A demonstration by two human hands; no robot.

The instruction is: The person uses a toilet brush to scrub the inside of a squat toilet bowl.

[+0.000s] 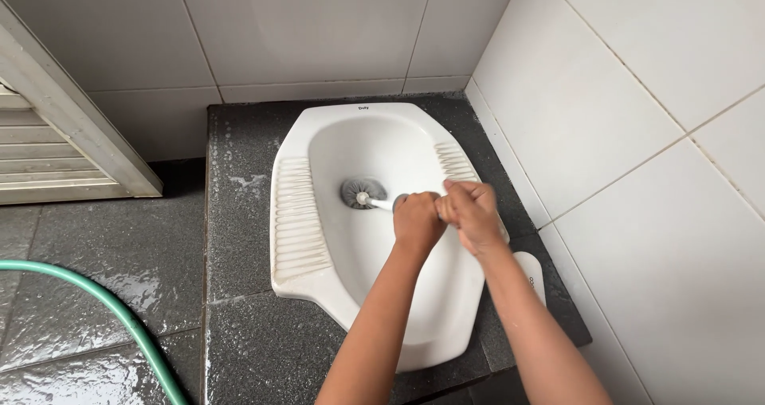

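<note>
A white squat toilet pan (296, 214) sits in a raised dark grey platform. Inside the bowl, a toilet brush with a grey bristle head (362, 192) and white handle presses against the bowl's surface. My left hand (417, 220) and my right hand (472, 210) are side by side over the bowl, both closed around the brush handle. The rest of the handle is hidden inside my fists.
A green hose (119, 313) curves across the wet dark floor tiles at the lower left. A louvred white door (56, 134) stands at the left. White tiled walls (637, 134) close in behind and to the right. A small white object (532, 273) lies on the platform by my right forearm.
</note>
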